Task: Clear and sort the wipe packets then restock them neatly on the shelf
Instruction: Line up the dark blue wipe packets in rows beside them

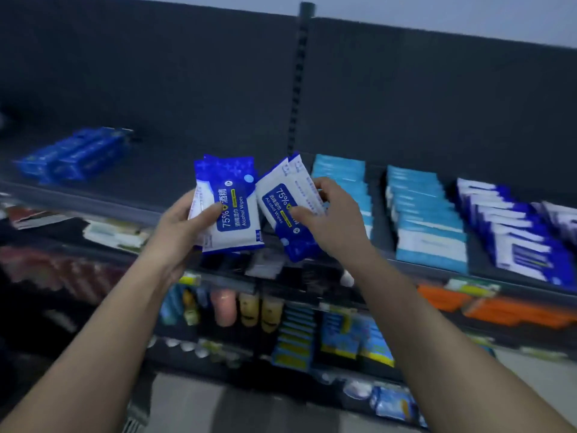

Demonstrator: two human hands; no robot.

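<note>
Both hands up at the shelf [93,200] now. The left hand [184,226] grips a small stack of 75% alcohol wipe packets [231,207], thumb pressed across the front. The right hand [334,220] pinches another stack [285,207], tilted, with its fingers [321,187] curled over the top edge. They look soft, light and slick-wrapped, likely to slide, so hold across the flat faces.

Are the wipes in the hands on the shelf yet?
Not yet: off it. The left hand and right hand each grip a bunch of packets, held up in front of the shelf.
</note>
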